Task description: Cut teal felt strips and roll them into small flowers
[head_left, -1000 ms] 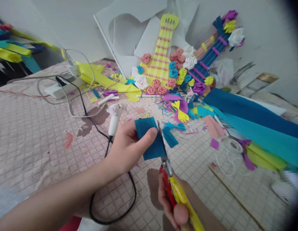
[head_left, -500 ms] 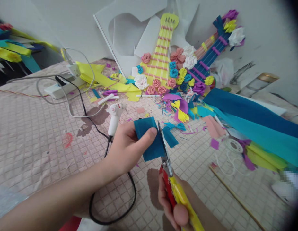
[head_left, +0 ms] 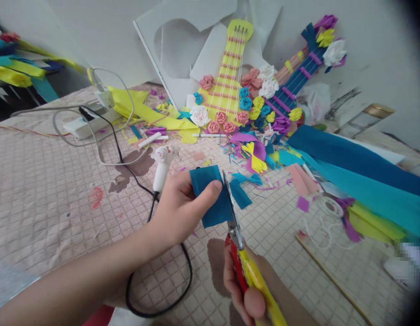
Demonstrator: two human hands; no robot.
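Observation:
Between the thumb and fingers of my left hand (head_left: 183, 208) is a folded piece of dark blue crepe paper (head_left: 212, 210). My right hand (head_left: 242, 280) grips scissors (head_left: 235, 233) with one red and one yellow handle. The scissor blades are closed and lie along the right edge of the paper. Just right of the blades, a dark blue paper strip (head_left: 241, 194) rests on the table. Beyond it lies a pinched light blue paper bow (head_left: 249, 178). A white hot glue gun (head_left: 161, 167) stands behind my left hand.
Against the wall lean a yellow paper guitar (head_left: 226, 86) and a blue one (head_left: 294, 86), both trimmed with paper flowers. Crepe sheets (head_left: 359, 172) spread over the right side. A thin stick (head_left: 332, 278) lies front right. A power strip (head_left: 86, 124) with cables sits left.
Almost nothing differs. The whole view shifts very slightly; both hands, the paper and the closed scissors keep the same position relative to each other.

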